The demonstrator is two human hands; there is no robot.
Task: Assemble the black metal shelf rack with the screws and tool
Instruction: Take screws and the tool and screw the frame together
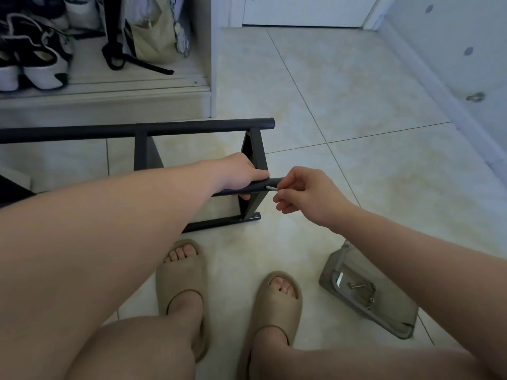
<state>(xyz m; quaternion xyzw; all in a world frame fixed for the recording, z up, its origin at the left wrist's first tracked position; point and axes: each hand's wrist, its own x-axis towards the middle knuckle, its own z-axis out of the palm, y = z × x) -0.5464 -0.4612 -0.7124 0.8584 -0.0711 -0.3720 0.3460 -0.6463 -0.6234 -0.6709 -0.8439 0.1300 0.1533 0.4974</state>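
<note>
Rack [142, 129] lies on its side on the tiled floor [356, 105], at about 11 o'clock from the crouching person, its end frame toward the middle of the room.

Left hand [241, 174] is curled round a loose black tube [258, 187], holding it against that end frame. Right hand [310, 196] pinches a small silver bit [271, 187] between thumb and forefinger at the tube's end. Screw or key, cannot tell.

Around:
- Grey pouch [384, 316] lies open on the floor at 4 o'clock, partly under the right forearm, with two screws [356, 286] inside.
- Feet in tan slippers [178, 278] at 6 o'clock, just short of the rack's bottom rail.
- Low cabinet [109, 91] at 10 o'clock, close behind the rack. It holds sneakers [41, 67] and a tote bag [153, 37] with black straps trailing out.

Edges and room:
- The cabinet hems the rack in on its far side.
- Wall [452, 37] runs along 2 o'clock, with a metal stud [475, 97] low on it.
- Door [301, 9] at 12 o'clock.
- Bare tile stretches from the rack's end out to 1 and 2 o'clock.
</note>
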